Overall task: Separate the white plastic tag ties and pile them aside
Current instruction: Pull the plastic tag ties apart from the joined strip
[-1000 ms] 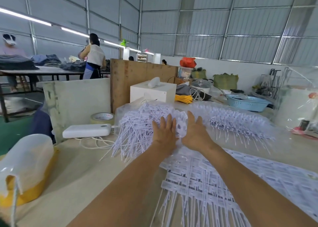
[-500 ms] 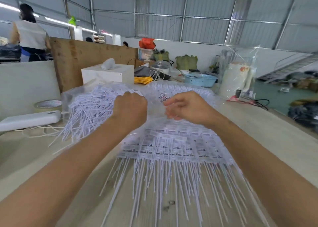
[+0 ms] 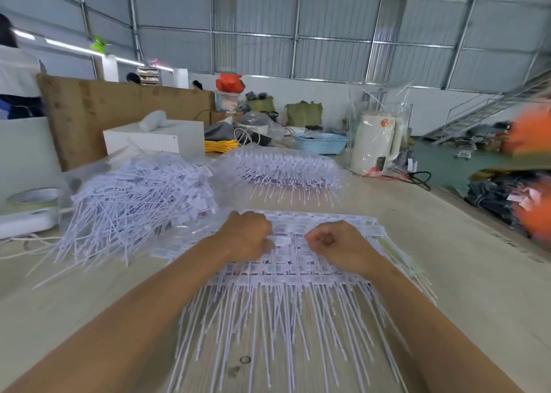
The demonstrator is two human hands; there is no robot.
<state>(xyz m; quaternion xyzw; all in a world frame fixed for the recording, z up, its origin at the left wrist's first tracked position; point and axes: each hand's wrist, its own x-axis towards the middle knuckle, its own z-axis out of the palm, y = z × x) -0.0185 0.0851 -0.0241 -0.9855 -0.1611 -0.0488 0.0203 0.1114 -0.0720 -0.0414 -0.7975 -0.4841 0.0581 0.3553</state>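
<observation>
A flat stack of joined white tag ties [image 3: 298,269] lies on the table in front of me, its thin tails fanning toward me. My left hand [image 3: 247,234] is curled on the stack's far part and pinches a tag head. My right hand [image 3: 338,242] is curled beside it, fingertips tucked onto the tag heads. To the left, a loose pile of separated ties [image 3: 140,196] rests on clear plastic. Another bundle of joined ties [image 3: 292,172] sits in plastic behind the stack.
The beige table [image 3: 447,243] runs off to the right. At the back stand a white box [image 3: 155,139], a blue basket [image 3: 322,143] and a wrapped white kettle [image 3: 375,142]. A tape roll [image 3: 32,197] and a white power bank [image 3: 24,222] lie far left.
Both hands left the loose pile, curled up, and came back down onto the flat stack of joined ties. The view swung right and downward.
</observation>
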